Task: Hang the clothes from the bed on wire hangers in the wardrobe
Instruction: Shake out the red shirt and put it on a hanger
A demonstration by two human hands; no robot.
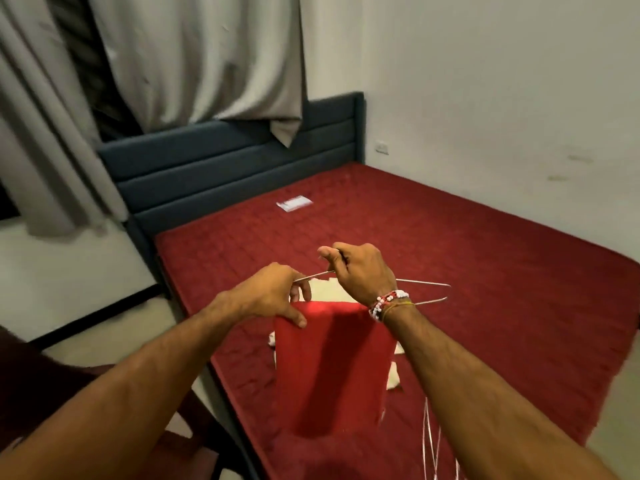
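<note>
A red cloth [332,368] hangs folded over the lower bar of a wire hanger [429,289], held up above the bed [485,271]. My right hand [360,271], beaded bracelets at the wrist, grips the hanger by its hook and neck. My left hand [273,299] pinches the cloth's upper left corner at the hanger's left end. A pale garment [332,289] lies on the mattress behind and under the red cloth, mostly hidden. More wire hangers [433,441] lie on the bed near its front edge.
The bed has a red mattress and a dark blue headboard [221,161]. A small white packet [294,203] lies near the headboard. Grey curtains [194,57] hang at the left. A white wall runs along the bed's right side.
</note>
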